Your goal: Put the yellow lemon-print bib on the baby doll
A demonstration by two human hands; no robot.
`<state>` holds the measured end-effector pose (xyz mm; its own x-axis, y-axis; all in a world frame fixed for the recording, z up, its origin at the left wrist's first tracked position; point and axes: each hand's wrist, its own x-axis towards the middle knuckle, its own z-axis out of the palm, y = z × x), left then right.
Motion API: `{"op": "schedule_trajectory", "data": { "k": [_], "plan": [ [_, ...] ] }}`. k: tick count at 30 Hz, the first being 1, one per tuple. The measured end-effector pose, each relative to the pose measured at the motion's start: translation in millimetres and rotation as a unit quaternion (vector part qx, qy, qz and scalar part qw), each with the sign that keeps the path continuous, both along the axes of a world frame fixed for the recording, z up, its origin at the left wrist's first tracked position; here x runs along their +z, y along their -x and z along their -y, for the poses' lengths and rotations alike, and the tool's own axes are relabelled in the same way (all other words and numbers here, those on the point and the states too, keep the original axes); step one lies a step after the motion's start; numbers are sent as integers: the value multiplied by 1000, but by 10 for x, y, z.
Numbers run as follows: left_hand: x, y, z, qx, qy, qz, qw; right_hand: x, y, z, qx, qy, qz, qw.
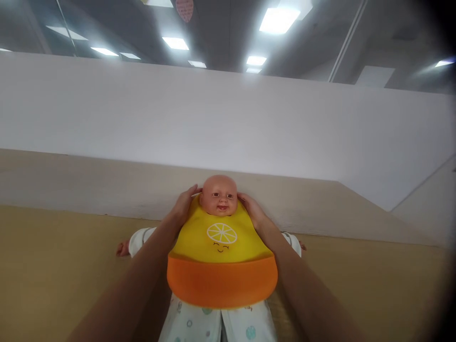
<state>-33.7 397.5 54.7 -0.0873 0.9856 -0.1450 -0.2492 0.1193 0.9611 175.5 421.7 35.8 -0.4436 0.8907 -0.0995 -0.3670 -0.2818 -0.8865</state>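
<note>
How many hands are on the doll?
2: left hand beside the neck of the doll, at the top of the bib; right hand opposite. Fingertips hidden behind the neck.

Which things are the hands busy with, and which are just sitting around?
Busy with: left hand, right hand, yellow-and-orange bib, baby doll wearing it.
Just around: tan table under the doll, white wall, ceiling lights.

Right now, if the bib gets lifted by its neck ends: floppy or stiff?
Probably bendy but not limp: the bib drapes over the doll, yet its orange pocket stands out in a held curve, like soft rubber. Likely light, being a thin sheet; its smooth matte face looks grippy rather than slick.
</note>
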Motion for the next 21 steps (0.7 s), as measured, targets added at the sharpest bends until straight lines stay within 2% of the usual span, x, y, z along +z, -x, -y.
{"op": "schedule_trajectory", "data": {
  "k": [4, 7, 11, 14, 21],
  "plan": [
    [18, -44, 191, -38, 32, 80, 996, -72, -13, 106, 12, 3, -36, 999],
    [-35, -38, 317, -61, 22, 67, 996, -112, -34, 223, 22, -9, -54, 998],
    [-131, -8, 467, 5, -38, -20, 999, -131, -51, 410, 6, -21, -80, 997],
    [-156, -13, 635, 22, -43, -43, 998, -147, -63, 579, -19, -20, -97, 995],
    [-237, -98, 1182, -6, -32, 29, 999, -245, -123, 1092, -70, -28, -100, 992]
  ]
}}
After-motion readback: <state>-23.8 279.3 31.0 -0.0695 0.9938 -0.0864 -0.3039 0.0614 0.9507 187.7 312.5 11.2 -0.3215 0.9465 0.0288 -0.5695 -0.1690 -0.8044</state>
